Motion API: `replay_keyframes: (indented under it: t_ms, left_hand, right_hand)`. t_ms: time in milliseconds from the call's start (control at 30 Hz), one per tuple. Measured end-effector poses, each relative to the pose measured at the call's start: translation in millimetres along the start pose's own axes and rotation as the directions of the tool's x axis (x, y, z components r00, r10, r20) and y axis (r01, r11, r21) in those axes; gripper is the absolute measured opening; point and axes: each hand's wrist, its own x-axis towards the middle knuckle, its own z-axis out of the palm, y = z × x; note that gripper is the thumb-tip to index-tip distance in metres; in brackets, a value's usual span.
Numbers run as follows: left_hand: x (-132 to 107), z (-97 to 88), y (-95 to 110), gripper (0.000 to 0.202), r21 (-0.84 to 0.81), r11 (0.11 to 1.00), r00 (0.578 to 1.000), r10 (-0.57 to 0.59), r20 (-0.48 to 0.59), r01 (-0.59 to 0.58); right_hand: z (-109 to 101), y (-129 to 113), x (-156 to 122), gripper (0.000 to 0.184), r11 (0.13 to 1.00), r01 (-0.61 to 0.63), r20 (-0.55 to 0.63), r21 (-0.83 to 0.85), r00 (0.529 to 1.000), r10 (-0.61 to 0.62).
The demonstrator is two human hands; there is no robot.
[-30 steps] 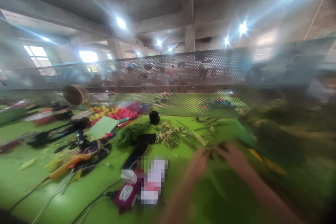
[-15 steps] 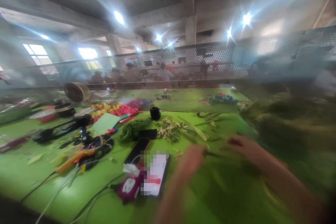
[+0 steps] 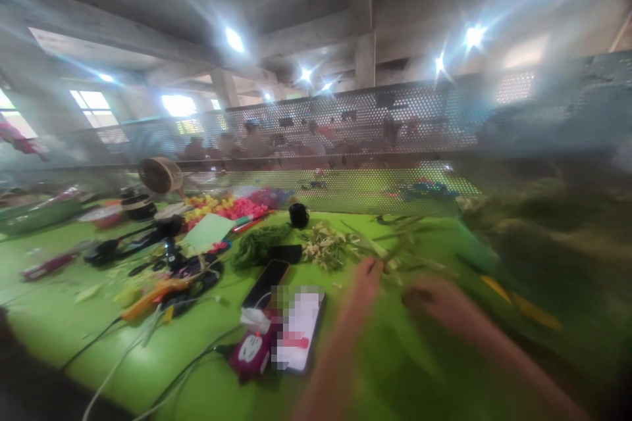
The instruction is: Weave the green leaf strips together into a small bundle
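Nearest the camera, on the green worktop (image 3: 54, 322), lie a purple gadget (image 3: 249, 355) with its cables and, touching it, a phone (image 3: 300, 327). A second, dark phone (image 3: 266, 281) lies just beyond. None of these has shifted on the worktop over the last second.

Just right of them the person's two forearms reach forward. The left hand (image 3: 368, 279) now sits farther out than half a second ago, with its fingertips up at the near edge of the green stems (image 3: 401, 256). The right hand (image 3: 437, 299) has come back toward the person and inward. The wide gap between the hands half a second ago has narrowed, though they are not touching. Both hands are smeared by motion (the right one shows a dark patch at its fingertips), so whether either is closed on a stem cannot be told.

As a judgement, the stems are in mid-handling rather than set aside, since the hands keep to the same patch of loose greenery.

Beyond the stems lie a pale heap of flower bits (image 3: 326, 247), a dark green bunch (image 3: 257, 243) and a black cup (image 3: 297, 215). Behind all this stands a perforated metal screen (image 3: 345, 125), with other people dimly visible past it.
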Motion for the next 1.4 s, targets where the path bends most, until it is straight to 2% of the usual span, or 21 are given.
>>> replay_keyframes:
  t_ms: [100,200,300,367,433,467,500,567,633,700,800,867,933,1000,1067,1100,1133,1200,1267,1333,1400]
  left_hand:
    - [-0.9,1.1,-5.1,0.018,0.307,0.940,0.982,0.177,-0.062,-0.150]
    - [-9.1,3.5,-7.6,0.019,0.478,0.838,0.960,0.274,0.050,-0.264]
    - [-18.4,4.1,-5.0,0.019,0.571,0.747,0.938,0.223,0.267,-0.340]
    - [-22.3,2.4,0.0,0.017,0.561,0.726,0.890,0.154,0.430,-0.397]
    - [-23.1,-0.2,6.4,0.017,0.476,0.771,0.805,0.077,0.588,-0.422]
    - [-22.5,-1.5,9.6,0.018,0.414,0.822,0.780,0.057,0.623,-0.391]
    - [-21.3,-2.7,12.3,0.020,0.349,0.877,0.782,0.047,0.622,-0.331]
    - [-17.8,-4.2,15.8,0.025,0.223,0.959,0.854,0.036,0.519,-0.176]
    - [-13.3,-4.9,15.7,0.030,0.118,0.991,0.927,0.017,0.374,-0.066]
    - [-8.6,-4.8,12.0,0.031,0.093,0.995,0.965,0.008,0.263,-0.033]
    - [-3.2,-3.2,2.1,0.026,0.304,0.950,0.993,0.036,0.117,-0.070]
    - [-2.6,-0.6,-4.2,0.022,0.528,0.840,0.992,0.108,0.058,-0.122]
    - [-5.2,3.0,-8.1,0.021,0.704,0.685,0.980,0.179,0.089,-0.189]
    - [-10.3,6.1,-8.9,0.024,0.800,0.542,0.966,0.175,0.192,-0.257]
    - [-15.6,6.7,-6.8,0.027,0.818,0.460,0.937,0.110,0.333,-0.345]
    - [-17.7,5.7,-5.0,0.027,0.796,0.457,0.909,0.074,0.410,-0.396]
    - [-19.0,3.9,-2.9,0.026,0.751,0.485,0.871,0.047,0.489,-0.448]
    - [-19.1,-1.1,1.5,0.023,0.598,0.628,0.785,0.032,0.619,-0.498]
    - [-16.0,-5.9,4.8,0.022,0.408,0.817,0.748,0.041,0.663,-0.407]
    - [-10.8,-8.2,6.0,0.026,0.253,0.934,0.819,0.068,0.570,-0.254]
    - [-5.6,-7.1,4.6,0.031,0.222,0.963,0.921,0.058,0.385,-0.153]
  right_hand:
    - [-0.3,-11.4,-6.6,0.015,0.995,0.082,0.005,-0.060,0.997,-0.082]
    - [-11.5,-14.1,-9.7,0.018,0.993,0.086,-0.056,-0.079,0.994,-0.090]
    - [-25.6,-7.2,-7.5,0.022,0.992,-0.010,-0.144,-0.128,0.990,-0.008]
    - [-33.4,-0.2,-4.3,0.023,0.986,-0.085,-0.195,-0.142,0.979,0.057]
    - [-37.8,6.7,-0.8,0.022,0.986,-0.125,-0.209,-0.112,0.973,0.100]
    - [-38.3,9.9,0.8,0.022,0.987,-0.136,-0.203,-0.088,0.972,0.116]
    - [-37.6,12.9,2.2,0.022,0.988,-0.141,-0.194,-0.065,0.973,0.126]
    - [-33.2,18.8,4.4,0.025,0.991,-0.130,-0.194,-0.041,0.974,0.120]
    - [-25.9,23.8,6.2,0.025,0.994,-0.102,-0.207,-0.040,0.974,0.092]
    - [-18.1,26.3,7.0,0.021,0.996,-0.063,-0.197,-0.057,0.979,0.051]
    - [-9.2,22.4,4.5,0.018,0.989,0.038,-0.126,-0.145,0.990,-0.056]
    - [-6.6,16.0,0.8,0.020,0.972,0.110,-0.072,-0.209,0.989,-0.127]
    - [-7.4,10.3,-2.6,0.022,0.961,0.148,-0.031,-0.234,0.987,-0.160]
    - [-11.6,8.6,-4.0,0.023,0.960,0.152,-0.020,-0.236,0.987,-0.161]
    - [-18.1,12.2,-2.7,0.024,0.966,0.127,-0.043,-0.225,0.989,-0.140]
    - [-21.6,15.6,-1.2,0.024,0.970,0.107,-0.064,-0.220,0.990,-0.124]
    - [-24.9,19.6,0.5,0.024,0.974,0.082,-0.081,-0.210,0.992,-0.101]
    - [-29.7,27.7,4.0,0.023,0.987,0.027,-0.106,-0.158,0.993,-0.044]
    - [-30.1,33.6,7.0,0.024,0.997,-0.016,-0.123,-0.072,0.992,0.007]
    - [-25.4,35.4,8.7,0.024,1.000,-0.029,-0.138,-0.004,0.990,0.028]
    - [-16.8,32.6,8.6,0.021,1.000,-0.012,-0.147,-0.009,0.989,0.011]
